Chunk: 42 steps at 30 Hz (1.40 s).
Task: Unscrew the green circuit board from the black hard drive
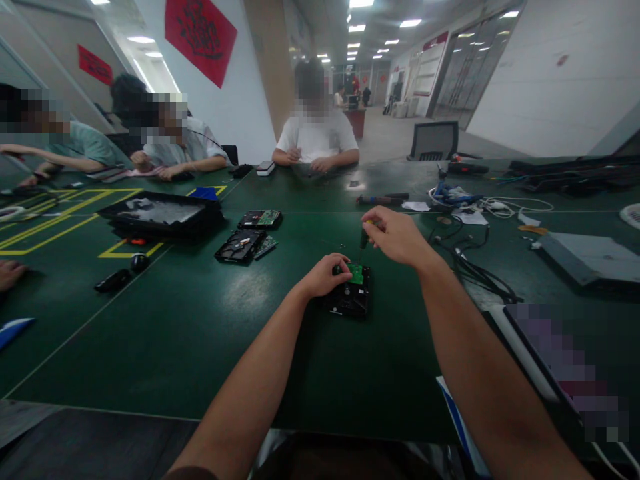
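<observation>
A black hard drive (350, 303) with a green circuit board (357, 273) lies flat on the table in front of me. My left hand (327, 275) is at its left side, fingers curled and closed against the drive beside the board. Upright above the board is a screwdriver (363, 239), its handle gripped by my right hand (393, 233). The shaft points down at the board's upper part; its tip is too small to make out. Tiny pieces that look like screws (343, 246) lie just beyond the drive.
Opened hard drives (240, 247) lie to the left, near a black tray (160, 217). Cables (470, 267), a grey metal box (590, 260) and a pixelated screen (555, 360) are on the right. Across the green table (225, 347) sits a person (317, 137); others sit at the left.
</observation>
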### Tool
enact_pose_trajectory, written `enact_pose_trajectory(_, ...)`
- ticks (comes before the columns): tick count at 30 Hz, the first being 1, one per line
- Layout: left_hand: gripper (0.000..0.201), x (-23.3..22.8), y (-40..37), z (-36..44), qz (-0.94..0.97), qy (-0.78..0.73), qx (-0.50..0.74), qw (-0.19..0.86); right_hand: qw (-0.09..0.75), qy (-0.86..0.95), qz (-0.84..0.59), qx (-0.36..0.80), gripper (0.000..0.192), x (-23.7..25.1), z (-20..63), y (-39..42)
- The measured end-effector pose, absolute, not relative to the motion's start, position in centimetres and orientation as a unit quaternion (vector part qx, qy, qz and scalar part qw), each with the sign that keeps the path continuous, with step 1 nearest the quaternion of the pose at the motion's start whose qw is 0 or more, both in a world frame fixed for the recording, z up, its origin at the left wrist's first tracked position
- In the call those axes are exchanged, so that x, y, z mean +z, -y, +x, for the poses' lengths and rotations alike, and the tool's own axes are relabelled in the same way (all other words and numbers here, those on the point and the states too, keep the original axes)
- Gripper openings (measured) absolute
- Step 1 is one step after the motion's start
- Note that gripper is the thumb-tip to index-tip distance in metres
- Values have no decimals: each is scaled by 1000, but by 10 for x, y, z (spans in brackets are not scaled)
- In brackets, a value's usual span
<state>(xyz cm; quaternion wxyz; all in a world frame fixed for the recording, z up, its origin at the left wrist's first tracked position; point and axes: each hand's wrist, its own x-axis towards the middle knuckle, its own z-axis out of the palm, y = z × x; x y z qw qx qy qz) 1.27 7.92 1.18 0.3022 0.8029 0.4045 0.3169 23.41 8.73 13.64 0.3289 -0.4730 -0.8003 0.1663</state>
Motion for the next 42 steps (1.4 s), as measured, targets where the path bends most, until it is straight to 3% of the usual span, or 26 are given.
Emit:
enact_pose_trajectory(3, 7, 13, -79, 13, 803, -412, 309, 300, 329, 796, -471, 190, 27, 135, 234, -88)
enact_pose_trajectory(11, 8, 12, -79, 12, 806, -398, 322, 296, 325, 799, -498, 93, 9, 139, 232, -85)
enact_pose_trajectory(19, 7, 13, -78, 14, 805, -405, 316, 297, 335, 792, -462, 218, 26, 135, 231, -87)
enact_pose_trajectory(28, 7, 12, -78, 13, 808, -389, 331, 294, 330, 794, -502, 97, 12, 140, 231, -84)
enact_pose_trajectory(36, 8, 9, -80, 12, 805, -398, 324, 296, 337, 792, -462, 213, 23, 135, 230, -86)
enact_pose_trajectory(42, 8, 10, -80, 12, 808, -396, 325, 292, 336, 802, -483, 107, 15, 138, 232, -86)
